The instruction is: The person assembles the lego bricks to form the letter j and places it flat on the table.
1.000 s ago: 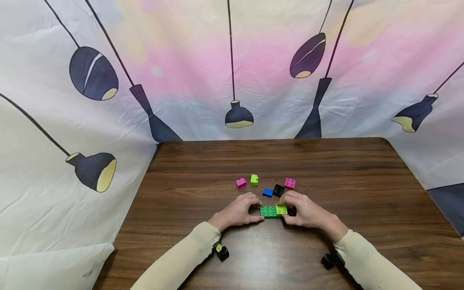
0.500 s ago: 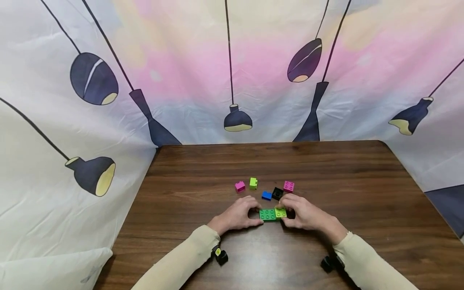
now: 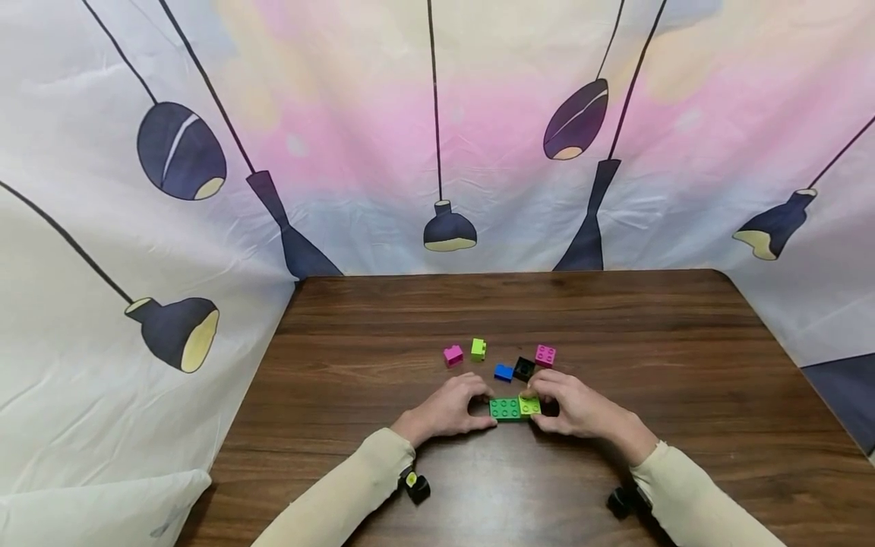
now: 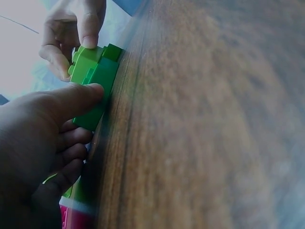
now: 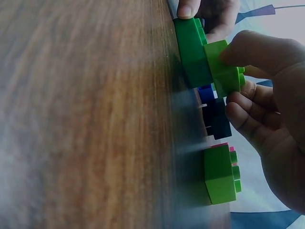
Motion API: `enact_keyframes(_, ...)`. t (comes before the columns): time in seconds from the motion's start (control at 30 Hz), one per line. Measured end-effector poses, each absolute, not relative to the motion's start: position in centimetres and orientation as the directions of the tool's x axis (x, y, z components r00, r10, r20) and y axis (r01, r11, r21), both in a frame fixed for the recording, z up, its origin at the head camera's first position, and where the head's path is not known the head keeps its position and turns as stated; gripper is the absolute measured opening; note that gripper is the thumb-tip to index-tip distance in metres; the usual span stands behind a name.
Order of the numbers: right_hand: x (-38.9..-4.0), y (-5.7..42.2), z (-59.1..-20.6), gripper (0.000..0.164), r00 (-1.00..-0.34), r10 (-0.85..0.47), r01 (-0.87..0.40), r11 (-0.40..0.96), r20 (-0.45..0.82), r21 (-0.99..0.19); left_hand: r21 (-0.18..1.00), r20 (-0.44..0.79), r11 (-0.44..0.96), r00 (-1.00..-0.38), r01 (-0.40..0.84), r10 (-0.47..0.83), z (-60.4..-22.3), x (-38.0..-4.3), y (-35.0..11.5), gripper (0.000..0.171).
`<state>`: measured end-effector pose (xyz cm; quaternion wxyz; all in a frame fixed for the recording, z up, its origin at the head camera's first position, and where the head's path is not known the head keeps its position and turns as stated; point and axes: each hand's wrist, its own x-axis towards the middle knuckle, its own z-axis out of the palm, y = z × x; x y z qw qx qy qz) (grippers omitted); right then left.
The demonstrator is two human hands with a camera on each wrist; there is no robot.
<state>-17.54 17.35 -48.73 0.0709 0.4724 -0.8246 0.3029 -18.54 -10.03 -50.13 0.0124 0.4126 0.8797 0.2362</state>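
**Green brick and lime brick: position, grip and orientation**

The green brick (image 3: 504, 409) lies on the worktop (image 3: 383, 327), between the two hands. The lime brick (image 3: 529, 406) sits at its right end, raised above the green top face; whether the studs are fully seated cannot be told.

Handling: both parts appear to be moulded plastic and should prove light, stiff and hard to break. Smooth walls may slip slightly under dry fingers. Take hold by opposite side walls, keeping fingertips off the studs.

Orientation: the long axis of the green brick runs left to right across the head view, studs upward. The lime brick is roughly square from above, studs also upward, with its sides aligned to the green brick.

Hand state: the left hand (image 3: 447, 408) pinches the left end of the green brick between thumb and fingers. The right hand (image 3: 581, 403) pinches the lime brick in a narrow grip.

Surroundings: a blue brick (image 3: 503, 372) and a black brick (image 3: 524, 368) lie just beyond the held parts. A square pink brick (image 3: 545, 355) lies beside the black one. Farther left are a small lime block (image 3: 478, 349) and a small pink block (image 3: 453, 355).
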Motion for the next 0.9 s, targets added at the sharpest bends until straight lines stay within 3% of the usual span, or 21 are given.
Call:
enact_keyframes(0.63,-17.3,17.1,-48.8,0.026,-0.565,-0.724,-0.812,0.404,0.395,-0.422,0.439,0.144,0.524,-0.633,0.730,0.761,-49.7,-18.5,-10.5,0.043)
enact_keyframes(0.9,-17.4,17.1,-48.9,0.025,-0.558,-0.726,-0.817,0.395,0.403,-0.420,0.454,0.208,0.488,-0.621,0.745,0.755,-49.5,-18.8,-11.2,0.041)
